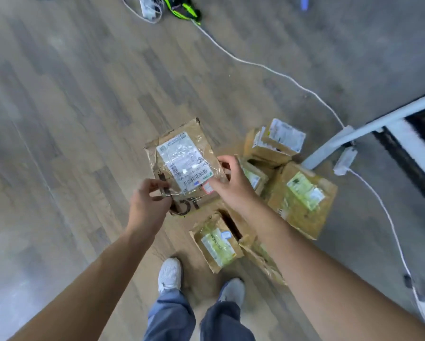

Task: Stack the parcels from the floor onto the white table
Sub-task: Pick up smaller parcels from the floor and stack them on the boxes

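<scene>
Now both hands' fingers (160, 187) curled, pinching brown parcel (182, 163) edges

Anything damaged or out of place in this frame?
Yes. The held parcel is crumpled, with a ragged lower edge. The other parcels lie in a skewed, dented heap on the floor, and a white cable trails across the floor right beside them.
</scene>
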Motion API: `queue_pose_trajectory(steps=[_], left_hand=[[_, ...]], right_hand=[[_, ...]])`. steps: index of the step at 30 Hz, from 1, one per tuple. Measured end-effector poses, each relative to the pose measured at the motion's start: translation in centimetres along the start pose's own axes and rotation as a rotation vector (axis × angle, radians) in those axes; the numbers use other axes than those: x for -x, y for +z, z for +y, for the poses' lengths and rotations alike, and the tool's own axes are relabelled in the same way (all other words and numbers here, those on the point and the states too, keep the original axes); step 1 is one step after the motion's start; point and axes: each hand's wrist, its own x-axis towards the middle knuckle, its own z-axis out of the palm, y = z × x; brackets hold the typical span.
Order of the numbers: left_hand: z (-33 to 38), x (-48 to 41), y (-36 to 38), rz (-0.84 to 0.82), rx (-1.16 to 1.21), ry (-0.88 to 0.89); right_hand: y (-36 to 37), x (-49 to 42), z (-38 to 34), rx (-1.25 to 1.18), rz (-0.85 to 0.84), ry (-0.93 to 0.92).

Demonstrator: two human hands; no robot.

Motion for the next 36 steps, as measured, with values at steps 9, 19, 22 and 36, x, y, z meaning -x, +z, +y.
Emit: queue_pose_trajectory(steps=[9, 19, 22, 36], left_hand=[[19.6, 15.7, 1.7, -0.351, -0.006, 0.199], [30.5, 29.3, 9.7, -0.684, -0.152, 0.519], [32.8, 33.1, 12.6, -0.654, -0.205, 0.565], [37.4, 55.0, 35.0, -0.741, -0.167, 0.978]], right_hand=[[-17.5, 18.2, -12.9, 0.097, 0.354, -0.018], [-31.5, 34.5, -12.7, 0.079, 0.824, -0.101], [-35.4, 38.8, -10.9, 0.083, 0.883, -0.15], [-56.6, 58.3, 5.8, 0.351, 0.969, -0.258]])
